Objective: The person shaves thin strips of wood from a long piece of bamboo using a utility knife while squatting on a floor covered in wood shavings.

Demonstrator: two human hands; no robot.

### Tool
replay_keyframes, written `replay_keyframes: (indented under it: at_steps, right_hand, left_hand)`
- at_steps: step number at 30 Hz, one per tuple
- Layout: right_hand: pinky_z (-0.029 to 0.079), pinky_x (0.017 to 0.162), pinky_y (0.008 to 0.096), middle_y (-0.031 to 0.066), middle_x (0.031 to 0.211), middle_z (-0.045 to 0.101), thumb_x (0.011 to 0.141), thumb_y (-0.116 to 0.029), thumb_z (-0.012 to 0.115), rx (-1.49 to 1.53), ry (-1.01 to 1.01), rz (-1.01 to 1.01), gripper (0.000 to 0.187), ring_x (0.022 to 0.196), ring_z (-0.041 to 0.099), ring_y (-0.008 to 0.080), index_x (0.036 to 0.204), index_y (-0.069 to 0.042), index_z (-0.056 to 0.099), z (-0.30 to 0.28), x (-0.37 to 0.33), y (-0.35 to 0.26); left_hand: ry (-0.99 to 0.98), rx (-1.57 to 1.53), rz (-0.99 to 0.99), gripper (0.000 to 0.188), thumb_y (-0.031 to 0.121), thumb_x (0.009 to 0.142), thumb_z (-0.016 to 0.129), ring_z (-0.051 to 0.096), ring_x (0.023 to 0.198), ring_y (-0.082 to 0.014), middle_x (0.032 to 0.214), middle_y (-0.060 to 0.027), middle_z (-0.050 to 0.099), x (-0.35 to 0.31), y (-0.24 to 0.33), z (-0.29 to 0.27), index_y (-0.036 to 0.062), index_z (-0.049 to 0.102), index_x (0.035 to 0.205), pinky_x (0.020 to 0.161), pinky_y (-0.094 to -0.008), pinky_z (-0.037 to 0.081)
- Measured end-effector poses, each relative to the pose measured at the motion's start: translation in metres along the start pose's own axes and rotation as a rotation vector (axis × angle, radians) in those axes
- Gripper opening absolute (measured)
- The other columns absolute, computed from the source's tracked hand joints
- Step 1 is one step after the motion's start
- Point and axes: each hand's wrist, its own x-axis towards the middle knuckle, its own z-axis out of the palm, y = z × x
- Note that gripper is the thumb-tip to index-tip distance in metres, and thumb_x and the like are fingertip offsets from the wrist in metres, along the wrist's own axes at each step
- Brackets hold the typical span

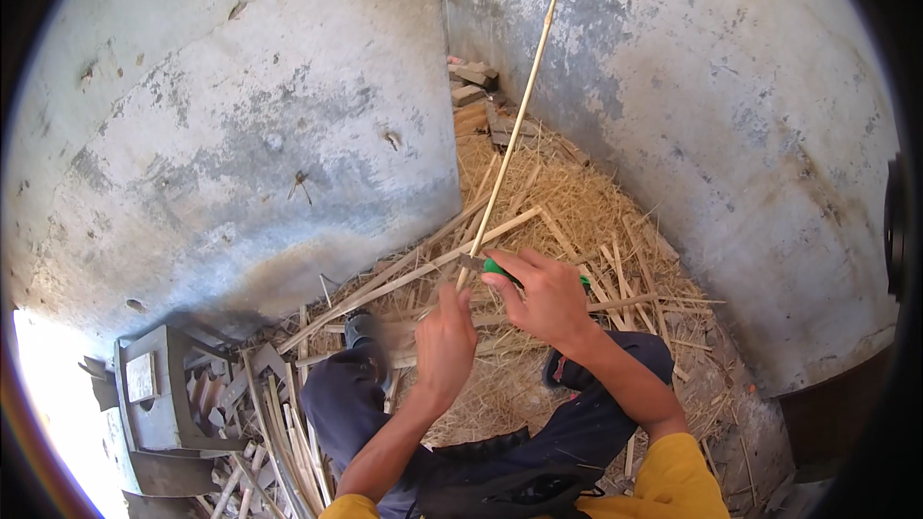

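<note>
A long, thin bamboo strip [519, 120] slants up and away from my hands, its far end high in front of the right wall. My left hand [446, 346] is closed around the strip near its lower end, slightly blurred. In my right hand [546, 300] is a knife with a green handle [502, 271]. Its short blade [471, 261] lies across the strip just above my left fingers and appears to touch it. The rest of the handle is mostly hidden by my right fingers.
Straw-like shavings [567, 183] and loose wood strips [413, 274] cover the floor between my legs and the wall corner. Bricks [471, 77] are piled in the corner. A grey box-like metal object [159, 389] stands at left beside more long strips [298, 442].
</note>
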Motion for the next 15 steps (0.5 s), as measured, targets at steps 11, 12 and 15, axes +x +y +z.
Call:
replay_keyframes:
  at_steps: [11,12,15]
  right_hand:
    - [0.051,0.054,0.0428,0.011,0.082,0.068,0.102,-0.036,0.066,-0.111,0.065,0.027,0.034,0.062,0.067,0.0332,0.121,-0.009,0.074,-0.006,0.013,0.017]
    - [0.051,0.054,0.0428,0.011,0.081,0.068,0.102,-0.037,0.066,-0.11,0.069,0.016,0.034,0.062,0.067,0.0332,0.121,-0.01,0.074,-0.006,0.014,0.018]
    - [0.051,0.054,0.0417,0.0112,0.082,0.069,0.102,-0.037,0.066,-0.118,0.067,0.002,0.035,0.061,0.067,0.0321,0.122,-0.01,0.075,-0.005,0.014,0.021]
  left_hand:
    - [-0.037,0.056,-0.006,0.015,0.012,0.107,0.056,0.062,0.058,-0.0475,0.066,-0.024,0.062,-0.003,0.0,0.003,0.0023,0.045,0.101,0.047,-0.0569,0.043]
    - [-0.037,0.054,-0.008,0.015,0.012,0.107,0.056,0.062,0.058,-0.0475,0.066,-0.024,0.062,-0.002,0.001,0.003,0.0023,0.046,0.101,0.047,-0.0569,0.043]
    - [-0.043,0.054,-0.004,0.015,0.011,0.107,0.056,0.062,0.059,-0.048,0.066,-0.0243,0.062,-0.003,0.001,0.002,0.0023,0.045,0.101,0.048,-0.0566,0.043]
